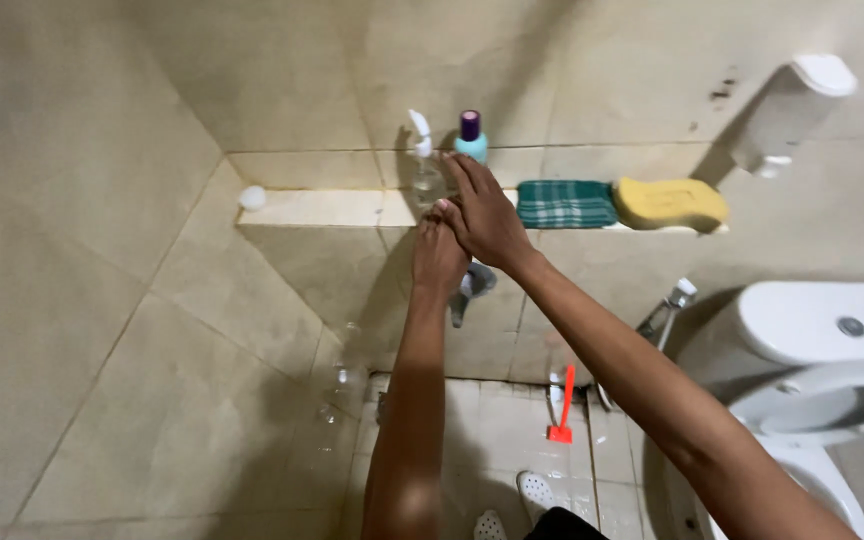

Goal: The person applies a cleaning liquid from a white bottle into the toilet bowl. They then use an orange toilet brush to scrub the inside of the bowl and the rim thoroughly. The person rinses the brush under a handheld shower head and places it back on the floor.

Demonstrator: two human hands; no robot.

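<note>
Both hands, right hand [487, 215] overlapping left hand [439, 250], are reaching mid-frame, fingers pressed together; they could topple the clear spray bottle [424, 165] off the ledge [322, 207].

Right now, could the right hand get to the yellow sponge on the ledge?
Probably yes. The right hand is at the ledge, and only the flat green checked cloth lies between it and the yellow sponge.

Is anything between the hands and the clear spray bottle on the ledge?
Nothing visible. The right hand reaches over the left hand with its fingers right at the spray bottle. The teal bottle stands just beside it, not in front.
</note>
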